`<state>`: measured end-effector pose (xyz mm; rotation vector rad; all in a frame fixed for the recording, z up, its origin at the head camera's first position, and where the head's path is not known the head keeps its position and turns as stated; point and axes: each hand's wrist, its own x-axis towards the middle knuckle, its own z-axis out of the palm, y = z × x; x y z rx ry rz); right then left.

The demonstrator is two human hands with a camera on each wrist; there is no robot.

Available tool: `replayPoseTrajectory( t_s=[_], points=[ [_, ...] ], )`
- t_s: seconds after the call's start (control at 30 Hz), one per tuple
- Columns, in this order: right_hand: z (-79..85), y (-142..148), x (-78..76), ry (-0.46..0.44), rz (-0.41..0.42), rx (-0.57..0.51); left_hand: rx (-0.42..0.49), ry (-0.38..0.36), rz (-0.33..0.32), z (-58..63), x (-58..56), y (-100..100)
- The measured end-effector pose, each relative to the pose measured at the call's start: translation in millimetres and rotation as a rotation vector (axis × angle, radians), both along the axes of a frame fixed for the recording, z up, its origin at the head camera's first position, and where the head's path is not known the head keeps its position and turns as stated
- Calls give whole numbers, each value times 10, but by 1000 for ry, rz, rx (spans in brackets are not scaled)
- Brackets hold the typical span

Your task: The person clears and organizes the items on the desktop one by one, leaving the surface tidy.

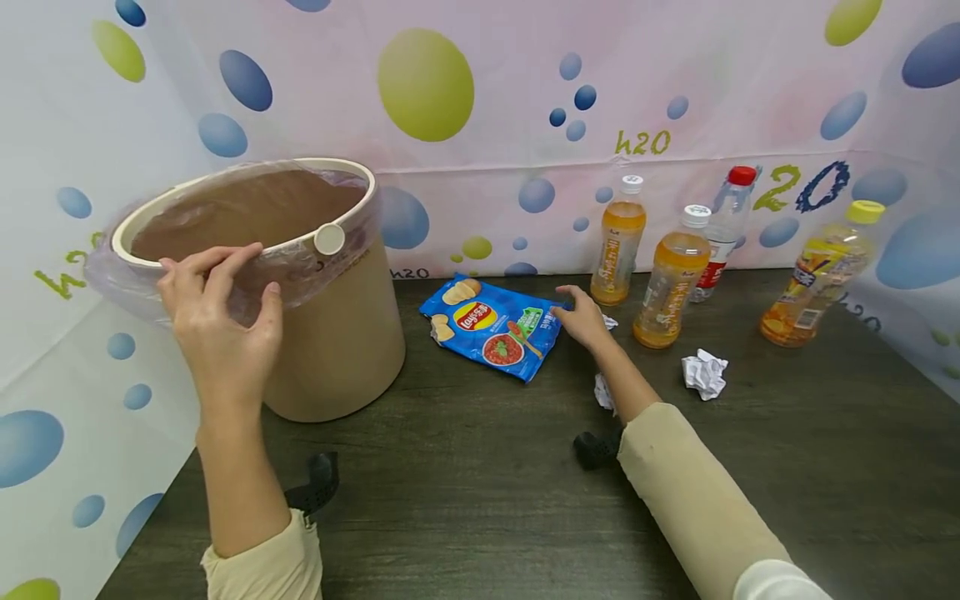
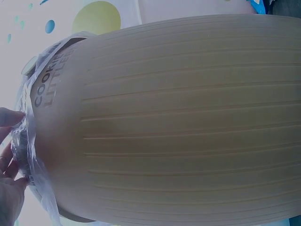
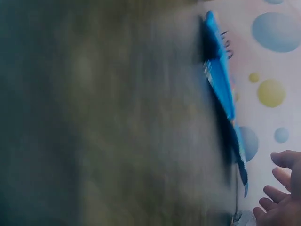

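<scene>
A beige trash bin [image 1: 337, 358] with a clear plastic liner [image 1: 300, 275] folded over its rim stands on the left. My left hand [image 1: 225, 325] holds the near rim, fingers over the edge and thumb outside against the liner; the left wrist view shows the fingertips at the liner and the bin's ribbed wall [image 2: 188, 122]. Flat on the table lies a blue chip bag [image 1: 487, 325], its left corner torn. My right hand [image 1: 585, 321] is at the bag's right end. In the right wrist view its fingers [image 3: 277, 193] are spread, with nothing between them, beside the bag [image 3: 221, 84].
Two orange drink bottles [image 1: 618, 250] [image 1: 671, 292], a red-capped bottle [image 1: 727, 225] and a yellow-capped bottle [image 1: 817, 275] stand at the back right. Crumpled paper balls [image 1: 705, 373] [image 1: 603, 392] lie in front, another partly behind my right hand. A printed cloth wall [image 1: 495, 100] borders the dark table [image 1: 465, 492].
</scene>
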<state>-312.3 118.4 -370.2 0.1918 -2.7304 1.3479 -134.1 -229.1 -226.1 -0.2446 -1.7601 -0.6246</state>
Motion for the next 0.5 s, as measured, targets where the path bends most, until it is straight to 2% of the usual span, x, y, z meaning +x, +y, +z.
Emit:
replayPoseTrajectory(
  t_s=[0.27,0.5],
  points=[
    [-22,1,-153,-106,91,208,2,-2,6,-20,-20,-10],
    [67,-47,-77,-191,98,320,2,4,14,-11,-16,-20]
  ],
)
